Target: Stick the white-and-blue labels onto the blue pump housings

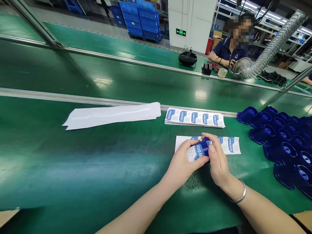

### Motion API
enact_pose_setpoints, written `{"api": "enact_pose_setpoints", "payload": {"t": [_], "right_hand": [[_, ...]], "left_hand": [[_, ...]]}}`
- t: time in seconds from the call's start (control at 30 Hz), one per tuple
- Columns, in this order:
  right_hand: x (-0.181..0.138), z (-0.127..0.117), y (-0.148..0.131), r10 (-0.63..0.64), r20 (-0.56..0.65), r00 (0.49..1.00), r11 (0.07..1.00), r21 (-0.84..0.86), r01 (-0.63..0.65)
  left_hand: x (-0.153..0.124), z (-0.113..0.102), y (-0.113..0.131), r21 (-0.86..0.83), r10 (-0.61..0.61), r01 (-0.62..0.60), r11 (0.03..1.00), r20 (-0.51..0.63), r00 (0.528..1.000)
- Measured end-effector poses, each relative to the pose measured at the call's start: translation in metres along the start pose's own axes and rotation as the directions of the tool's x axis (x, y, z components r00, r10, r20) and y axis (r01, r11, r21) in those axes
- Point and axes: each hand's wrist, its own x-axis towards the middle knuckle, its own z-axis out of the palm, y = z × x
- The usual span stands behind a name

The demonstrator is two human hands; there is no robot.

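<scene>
Both my hands hold one small blue plastic part (202, 147) with a white and blue label (193, 152) on it, just above the green bench. My left hand (184, 162) is closed around its left side, thumb pressing the label. My right hand (218, 159) is closed on its right side. Directly behind the part lies a partly used label sheet (231, 144). A stack of full label sheets (195, 117) lies farther back.
A pile of several blue plastic parts (282, 139) fills the right side. A stack of blank white backing sheets (112, 114) lies at the left. A metal rail (73, 97) divides the green benches. Across it sits another person (231, 48) beside a silver flexible duct (273, 45).
</scene>
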Motion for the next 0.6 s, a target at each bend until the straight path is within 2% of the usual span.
{"api": "enact_pose_setpoints", "payload": {"t": [0.1,0.27,0.47,0.6], "right_hand": [[-0.0008,-0.0004,0.0008,0.041,-0.001,0.999,0.999,0.021,-0.041],[0.0003,-0.0013,0.0022,0.077,0.004,0.997,0.996,0.047,-0.077],[0.0073,-0.007,0.0054,0.226,-0.017,0.974,0.967,0.122,-0.222],[0.0072,-0.0064,0.0025,0.278,0.013,0.961,0.954,0.117,-0.277]], "left_hand": [[-0.0004,0.0012,-0.0007,0.14,0.088,-0.083,0.987,-0.03,0.996],[-0.0016,0.004,-0.0059,0.26,0.197,-0.184,0.948,-0.027,0.98],[0.0001,0.0019,-0.0097,0.353,0.186,-0.208,0.912,0.095,0.978],[-0.0001,0.0013,-0.0053,0.277,0.146,-0.154,0.948,0.048,0.988]]}}
